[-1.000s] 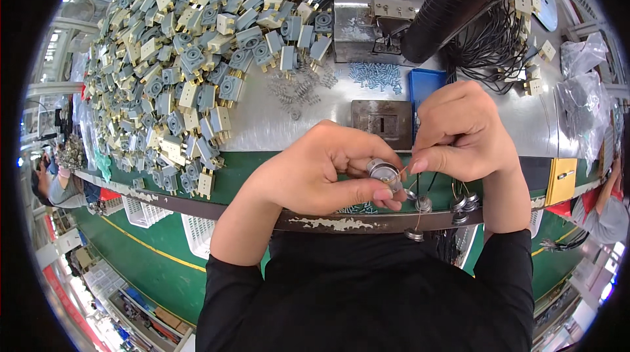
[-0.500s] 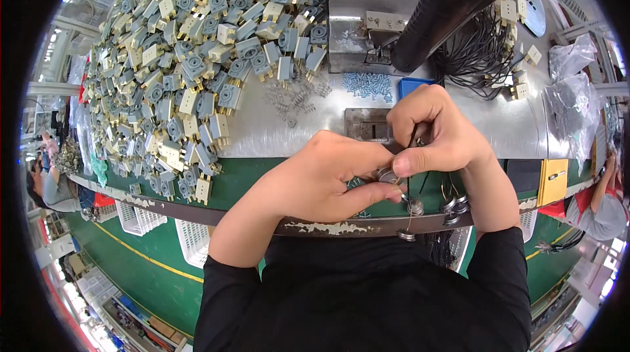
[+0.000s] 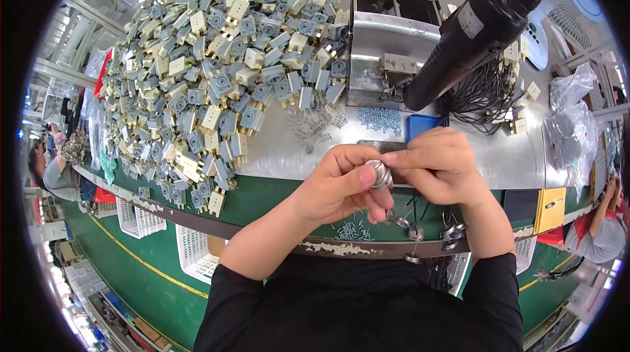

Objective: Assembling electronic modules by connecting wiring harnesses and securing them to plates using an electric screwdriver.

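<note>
My left hand [image 3: 336, 185] is closed round a small, round silver metal part [image 3: 379, 175], which shows between thumb and fingers. Close against it on the right, my right hand [image 3: 441, 160] has its thumb and forefinger pinched together at the part's upper edge. A thin dark wire seems to run there, but what the right fingertips hold is mostly hidden. Below the hands, similar silver discs [image 3: 453, 230] hang on dark wires at the bench's front edge. Small loose screws [image 3: 354, 230] lie on the green mat [image 3: 282, 198] beneath my left hand.
A large heap of grey and cream plug housings [image 3: 210, 83] covers the left. Springs [image 3: 312, 125], bluish screws [image 3: 379, 120] and a blue tray [image 3: 422, 126] lie beyond my hands. A black cylindrical tool [image 3: 459, 43] slants above black cables [image 3: 482, 93]. Plastic bags [image 3: 569, 116] lie right.
My left hand has turned and opened out somewhat, so the silver part shows more. My right hand has shifted to its right side, fingers pointing left. The whole view has tilted farther up the bench.
</note>
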Demonstrator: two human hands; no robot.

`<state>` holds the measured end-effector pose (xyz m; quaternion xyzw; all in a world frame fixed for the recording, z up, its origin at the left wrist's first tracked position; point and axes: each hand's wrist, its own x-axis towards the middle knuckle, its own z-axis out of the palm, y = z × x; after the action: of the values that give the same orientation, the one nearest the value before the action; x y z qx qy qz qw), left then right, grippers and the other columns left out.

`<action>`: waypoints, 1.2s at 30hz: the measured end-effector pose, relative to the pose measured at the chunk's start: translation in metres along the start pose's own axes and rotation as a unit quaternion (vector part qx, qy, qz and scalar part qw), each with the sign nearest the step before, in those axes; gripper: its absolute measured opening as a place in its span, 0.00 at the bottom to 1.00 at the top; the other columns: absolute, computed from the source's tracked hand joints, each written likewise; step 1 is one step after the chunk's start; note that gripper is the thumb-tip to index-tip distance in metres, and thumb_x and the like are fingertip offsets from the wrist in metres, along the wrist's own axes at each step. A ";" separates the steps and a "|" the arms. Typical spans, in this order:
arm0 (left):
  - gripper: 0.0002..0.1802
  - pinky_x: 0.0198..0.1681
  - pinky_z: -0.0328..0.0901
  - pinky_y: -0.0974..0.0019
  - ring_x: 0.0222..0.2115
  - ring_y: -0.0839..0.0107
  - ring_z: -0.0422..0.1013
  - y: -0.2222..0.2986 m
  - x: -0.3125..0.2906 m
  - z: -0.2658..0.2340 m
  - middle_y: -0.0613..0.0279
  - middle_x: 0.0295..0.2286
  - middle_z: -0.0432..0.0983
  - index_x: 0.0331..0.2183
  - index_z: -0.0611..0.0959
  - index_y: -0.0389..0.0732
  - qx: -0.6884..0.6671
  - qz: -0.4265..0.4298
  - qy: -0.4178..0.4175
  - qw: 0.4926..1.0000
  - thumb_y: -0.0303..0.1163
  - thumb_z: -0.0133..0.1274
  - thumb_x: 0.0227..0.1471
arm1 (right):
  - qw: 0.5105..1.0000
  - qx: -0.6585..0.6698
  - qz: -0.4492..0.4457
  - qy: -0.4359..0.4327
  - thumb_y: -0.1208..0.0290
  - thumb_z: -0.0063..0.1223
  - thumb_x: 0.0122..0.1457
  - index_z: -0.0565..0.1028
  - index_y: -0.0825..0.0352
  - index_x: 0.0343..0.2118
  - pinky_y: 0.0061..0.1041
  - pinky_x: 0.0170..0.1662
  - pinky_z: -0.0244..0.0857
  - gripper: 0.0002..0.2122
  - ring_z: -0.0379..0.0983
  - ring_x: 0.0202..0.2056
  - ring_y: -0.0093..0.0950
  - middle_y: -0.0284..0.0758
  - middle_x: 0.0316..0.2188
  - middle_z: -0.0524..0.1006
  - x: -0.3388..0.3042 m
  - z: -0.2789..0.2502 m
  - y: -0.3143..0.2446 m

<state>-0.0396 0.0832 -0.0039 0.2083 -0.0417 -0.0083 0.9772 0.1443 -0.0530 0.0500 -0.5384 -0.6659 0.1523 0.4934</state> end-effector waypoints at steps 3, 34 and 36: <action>0.15 0.34 0.80 0.61 0.31 0.59 0.84 0.003 0.003 0.007 0.44 0.33 0.85 0.46 0.79 0.30 0.021 0.027 0.065 0.997 0.35 0.54 0.68 | 0.999 0.035 0.006 0.041 0.76 0.58 0.52 0.84 0.74 0.43 0.28 0.25 0.68 0.15 0.79 0.22 0.33 0.41 0.22 0.80 -0.005 0.007 0.003; 0.15 0.30 0.76 0.65 0.25 0.64 0.81 0.021 0.013 0.009 0.47 0.31 0.83 0.44 0.77 0.30 0.303 0.018 0.084 0.949 0.35 0.50 0.70 | 0.988 0.070 0.137 0.010 0.80 0.59 0.58 0.84 0.73 0.47 0.22 0.28 0.66 0.13 0.78 0.22 0.25 0.40 0.24 0.83 -0.003 -0.005 -0.005; 0.15 0.29 0.75 0.66 0.25 0.65 0.80 0.019 0.009 0.012 0.49 0.30 0.83 0.42 0.77 0.30 0.355 0.026 0.107 0.928 0.36 0.48 0.71 | 0.992 0.048 0.118 0.022 0.80 0.58 0.59 0.84 0.74 0.47 0.23 0.28 0.67 0.13 0.78 0.23 0.25 0.40 0.24 0.82 -0.004 0.002 -0.004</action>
<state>-0.0320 0.0954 0.0156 0.5396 0.0578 0.0553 0.8381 0.1401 -0.0574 0.0496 -0.5922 -0.5785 0.2293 0.5119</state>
